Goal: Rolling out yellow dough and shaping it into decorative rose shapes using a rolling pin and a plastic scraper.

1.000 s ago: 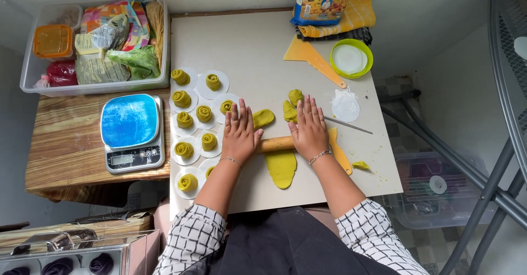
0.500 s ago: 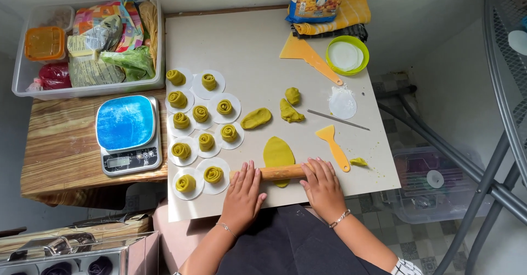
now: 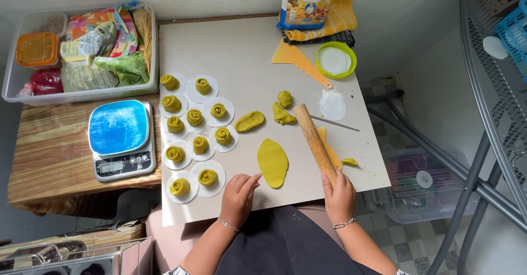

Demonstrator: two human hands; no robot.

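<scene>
Blue-topped kitchen scale (image 3: 121, 139) at 9 o'clock; clear storage bin (image 3: 79, 52) at 10; green bowl (image 3: 336, 60) at 1; orange scraper (image 3: 299, 61) beside it.

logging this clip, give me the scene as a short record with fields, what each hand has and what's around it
left hand: left hand fingertips at the edge of the flat oval yellow-green dough sheet
right hand: right hand grips the wooden rolling pin, lifted at an angle
surface: pale rectangular work board
rolled pieces: ten yellow-green dough spirals on white paper rounds
loose dough: three yellow-green lumps
left of board: blue-topped kitchen scale
far edge: green bowl of white rounds, orange plastic scraper
</scene>
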